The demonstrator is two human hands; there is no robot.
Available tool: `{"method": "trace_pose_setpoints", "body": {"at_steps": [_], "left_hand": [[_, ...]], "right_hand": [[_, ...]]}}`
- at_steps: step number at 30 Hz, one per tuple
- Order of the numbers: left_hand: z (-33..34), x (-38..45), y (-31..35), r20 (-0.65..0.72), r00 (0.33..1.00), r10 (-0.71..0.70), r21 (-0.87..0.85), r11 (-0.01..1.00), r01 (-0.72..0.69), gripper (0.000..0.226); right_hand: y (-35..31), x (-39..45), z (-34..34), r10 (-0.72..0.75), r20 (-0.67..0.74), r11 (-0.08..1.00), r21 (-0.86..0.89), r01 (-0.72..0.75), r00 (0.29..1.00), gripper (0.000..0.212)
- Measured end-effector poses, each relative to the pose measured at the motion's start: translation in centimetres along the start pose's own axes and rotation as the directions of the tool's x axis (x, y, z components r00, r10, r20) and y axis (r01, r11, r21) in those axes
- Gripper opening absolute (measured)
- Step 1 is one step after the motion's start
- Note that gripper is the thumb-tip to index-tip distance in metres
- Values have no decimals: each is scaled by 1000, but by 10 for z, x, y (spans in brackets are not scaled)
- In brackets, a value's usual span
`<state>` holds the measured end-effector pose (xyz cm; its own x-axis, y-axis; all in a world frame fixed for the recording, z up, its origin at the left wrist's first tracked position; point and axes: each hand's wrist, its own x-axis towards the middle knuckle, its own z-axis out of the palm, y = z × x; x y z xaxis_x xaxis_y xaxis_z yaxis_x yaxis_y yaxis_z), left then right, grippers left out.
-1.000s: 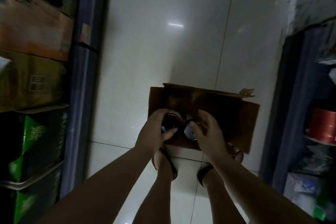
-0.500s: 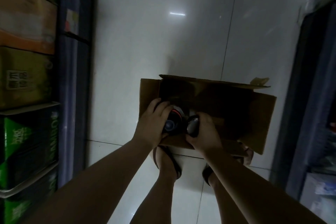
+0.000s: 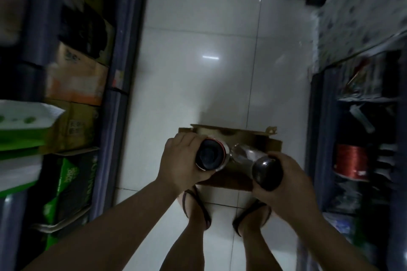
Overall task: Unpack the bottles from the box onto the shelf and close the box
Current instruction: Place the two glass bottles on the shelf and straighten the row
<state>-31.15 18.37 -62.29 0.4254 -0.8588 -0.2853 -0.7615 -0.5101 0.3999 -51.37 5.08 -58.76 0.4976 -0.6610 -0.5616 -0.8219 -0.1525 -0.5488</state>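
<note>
An open brown cardboard box (image 3: 273, 146) stands on the tiled floor in front of my feet. My left hand (image 3: 178, 160) grips a dark bottle with a red and white band (image 3: 211, 156), its round end facing the camera. My right hand (image 3: 290, 185) grips a second dark bottle (image 3: 267, 171) with a clear neck part pointing toward the box. Both bottles are lifted above the box's near edge. The box's inside is mostly hidden behind the bottles and hands.
Shelving with stacked cartons (image 3: 77, 81) and green boxes (image 3: 70, 185) lines the left side. Another shelf unit (image 3: 361, 160) with a red spool (image 3: 350, 160) and packaged goods stands on the right. A narrow white tiled aisle (image 3: 209, 39) runs between them.
Both hands have risen out of the box, each holding a bottle. The view has pulled back and tilted, so the box looks smaller and lower.
</note>
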Motion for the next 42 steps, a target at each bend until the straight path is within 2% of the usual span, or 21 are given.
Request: {"method": "trace_pose_setpoints", "body": {"at_steps": [6, 9, 13, 17, 21, 23, 27, 29, 31, 35, 38, 42], "left_hand": [[-159, -10, 108, -123, 978, 166, -73, 982, -175, 75], [-244, -20, 164, -191, 955, 227, -128, 959, -254, 78], [-356, -37, 235, -331, 896, 294, -198, 907, -371, 80], [-455, -55, 289, -460, 809, 365, -283, 803, -524, 74], [-538, -70, 328, -539, 702, 466, -329, 651, -684, 64], [-575, -78, 345, -570, 630, 528, -321, 563, -762, 59], [-637, -97, 378, -606, 488, 628, -292, 395, -871, 56], [-660, -104, 394, -622, 410, 667, -279, 299, -912, 48], [-678, -109, 410, -639, 338, 691, -237, 241, -941, 41], [-706, -117, 444, -641, 315, 700, -287, 162, -944, 39], [-725, -114, 474, -643, 274, 715, -230, 161, -960, 36], [-753, -100, 513, -690, 178, 702, -92, 158, -983, 51]], "right_hand": [[-86, -108, -179, -78, -202, 997, -5, 78, 976, 85], [-125, -168, -253, -155, -404, 982, 33, 184, 901, 87], [-160, -242, -335, -213, -640, 930, 99, 354, 738, 84], [-201, -309, -398, -232, -827, 818, 119, 563, 512, 82], [-245, -374, -434, -174, -948, 777, 33, 628, 265, 67], [-262, -401, -444, -158, -974, 741, -8, 671, 163, 67], [-296, -448, -457, -110, -992, 735, -122, 667, -59, 70], [-313, -466, -463, -65, -988, 719, -142, 681, -137, 71], [-325, -482, -468, -14, -983, 691, -142, 709, -183, 70], [-344, -504, -485, 24, -961, 692, -181, 699, -274, 61], [-359, -519, -506, -5, -944, 708, -235, 666, -329, 65], [-376, -531, -544, -76, -925, 713, -312, 628, -373, 62]]}}
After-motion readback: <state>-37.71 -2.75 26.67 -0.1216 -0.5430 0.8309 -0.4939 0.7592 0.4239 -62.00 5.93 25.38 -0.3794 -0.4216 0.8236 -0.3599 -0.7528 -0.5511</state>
